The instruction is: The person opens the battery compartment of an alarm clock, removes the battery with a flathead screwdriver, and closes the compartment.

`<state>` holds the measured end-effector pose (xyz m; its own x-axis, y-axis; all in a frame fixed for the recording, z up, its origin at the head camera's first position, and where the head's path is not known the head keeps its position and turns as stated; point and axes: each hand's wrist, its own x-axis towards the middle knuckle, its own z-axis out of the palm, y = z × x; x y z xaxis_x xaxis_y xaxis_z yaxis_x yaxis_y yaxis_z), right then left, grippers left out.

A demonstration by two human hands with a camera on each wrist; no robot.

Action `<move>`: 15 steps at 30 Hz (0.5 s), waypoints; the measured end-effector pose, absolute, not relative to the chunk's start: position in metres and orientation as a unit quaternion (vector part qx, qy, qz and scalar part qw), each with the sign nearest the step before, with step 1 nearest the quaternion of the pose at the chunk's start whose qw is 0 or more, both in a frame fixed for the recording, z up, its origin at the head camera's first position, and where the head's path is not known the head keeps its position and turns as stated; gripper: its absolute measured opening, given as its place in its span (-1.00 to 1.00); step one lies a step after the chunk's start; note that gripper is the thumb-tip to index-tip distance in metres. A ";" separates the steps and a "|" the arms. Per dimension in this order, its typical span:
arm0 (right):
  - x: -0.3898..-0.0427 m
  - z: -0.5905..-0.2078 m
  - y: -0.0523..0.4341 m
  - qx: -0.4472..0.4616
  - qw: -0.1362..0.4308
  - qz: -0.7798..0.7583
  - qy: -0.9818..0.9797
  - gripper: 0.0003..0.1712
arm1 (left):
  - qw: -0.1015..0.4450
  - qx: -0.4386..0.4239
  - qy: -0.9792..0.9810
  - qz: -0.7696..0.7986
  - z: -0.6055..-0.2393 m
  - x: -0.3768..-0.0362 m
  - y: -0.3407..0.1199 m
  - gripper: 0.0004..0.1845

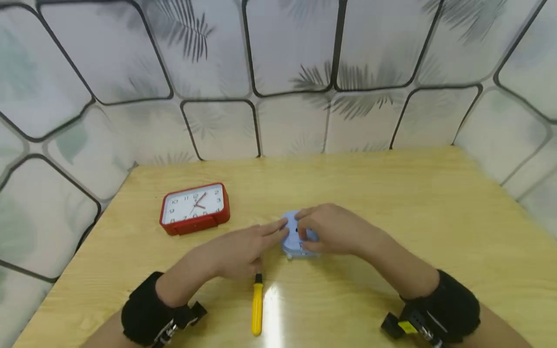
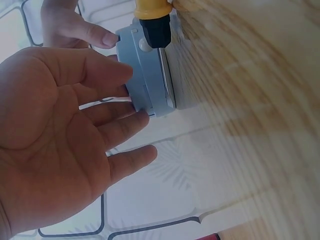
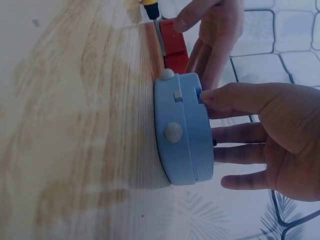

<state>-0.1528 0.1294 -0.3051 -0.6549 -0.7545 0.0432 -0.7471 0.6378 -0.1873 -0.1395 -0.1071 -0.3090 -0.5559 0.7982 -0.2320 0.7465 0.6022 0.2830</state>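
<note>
A light blue clock [image 1: 289,244] with small round whitish feet lies on its face on the table, its back upward. My left hand [image 1: 243,246] reaches to its left side, fingers fairly straight and fingertips [image 2: 142,118] at the casing. Over the back is my right hand [image 1: 335,229]. Its thumb [image 3: 220,97] presses into a notch at the casing's edge, while the other fingers [image 3: 237,153] extend toward the back surface, spread apart. A yellow-handled screwdriver [image 1: 257,309] lies below the left hand, its metal shaft partly hidden in the head view.
A red alarm clock [image 1: 194,209] with a white dial lies tilted back on the left side of the wooden table [image 1: 391,193]. Patterned white fabric walls [image 1: 291,125] rise behind the table and at both sides. Black straps [image 1: 452,304] with small cameras circle both wrists.
</note>
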 end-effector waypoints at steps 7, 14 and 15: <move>-0.155 -0.304 0.123 -0.408 -0.003 -0.064 0.911 -0.91 | 0.156 0.445 0.879 0.073 -0.305 -0.144 -0.109 -0.15; -0.150 -0.309 0.123 -0.416 -0.005 -0.062 0.907 -0.91 | 0.160 0.444 0.879 0.072 -0.310 -0.140 -0.107 -0.18; -0.150 -0.309 0.123 -0.418 -0.006 -0.062 0.906 -0.90 | 0.160 0.442 0.879 0.073 -0.311 -0.140 -0.107 -0.17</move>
